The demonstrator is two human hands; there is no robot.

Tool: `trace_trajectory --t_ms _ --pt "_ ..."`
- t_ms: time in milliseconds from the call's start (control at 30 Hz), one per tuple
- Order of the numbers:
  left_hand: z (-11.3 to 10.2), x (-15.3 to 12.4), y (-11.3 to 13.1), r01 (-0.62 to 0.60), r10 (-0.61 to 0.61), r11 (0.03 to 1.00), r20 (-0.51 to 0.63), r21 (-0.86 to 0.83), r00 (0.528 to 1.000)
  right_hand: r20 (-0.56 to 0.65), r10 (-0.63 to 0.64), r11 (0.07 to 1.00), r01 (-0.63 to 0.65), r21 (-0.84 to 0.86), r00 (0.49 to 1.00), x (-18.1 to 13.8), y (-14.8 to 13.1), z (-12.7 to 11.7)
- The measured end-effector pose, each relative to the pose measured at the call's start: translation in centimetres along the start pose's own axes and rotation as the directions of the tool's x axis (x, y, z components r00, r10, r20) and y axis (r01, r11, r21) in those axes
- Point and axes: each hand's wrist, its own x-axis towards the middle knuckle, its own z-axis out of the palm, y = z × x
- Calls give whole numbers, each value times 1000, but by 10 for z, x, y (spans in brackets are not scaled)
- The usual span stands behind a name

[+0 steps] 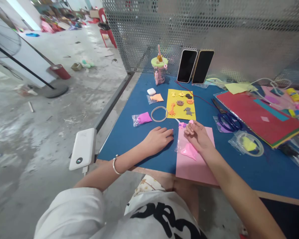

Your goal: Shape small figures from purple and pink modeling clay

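My left hand (157, 141) lies palm down on the blue table top with its fingers stretched out, holding nothing. A tiny pink bit (172, 129) is by its fingertips. Raised over a pink sheet (201, 171), my right hand (197, 135) pinches a small lump of pale pink modelling clay (191, 122). Beside those fingers is a pink and purple clay piece (182, 125). A clear bag of pink clay (189, 151) rests on the sheet, partly under the hand. Beyond, a yellow card (180, 114) bears several small clay animals.
Left of the card are a purple clay packet (144, 118), a clear ring (159, 107), an orange packet (157, 97) and a white case (151, 91). A lidded cup (159, 71) and two phones (187, 66) stand behind. Blue-handled scissors (229, 122) and red sheets (254, 116) lie right.
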Motion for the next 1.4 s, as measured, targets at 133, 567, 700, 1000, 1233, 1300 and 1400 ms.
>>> trace_trajectory --t_ms 133,567,700,1000,1233,1300,1400 --pt "2 -4 0 64 -65 997 -24 -44 998 5 4 1000 -4 -2 1000 0 0 -1" --pt "1 -4 5 -44 53 991 -65 129 996 33 -10 1000 11 -18 999 0 -1 -5" --pt "-3 -9 11 -82 96 981 -76 177 992 39 1 1000 0 -20 999 1 -1 -5" --pt "7 -19 19 -105 123 977 -92 186 988 37 8 1000 -8 -4 999 -1 0 -7" --pt "1 -20 17 -66 75 991 -83 114 994 48 14 1000 -13 -8 999 -2 1 -7" --pt "-1 -20 15 -39 45 996 -71 79 996 47 13 1000 -13 -10 999 -2 1 -7" --pt "-2 -21 11 -4 3 1000 -63 -17 998 39 14 999 -13 -31 999 -2 0 -6"
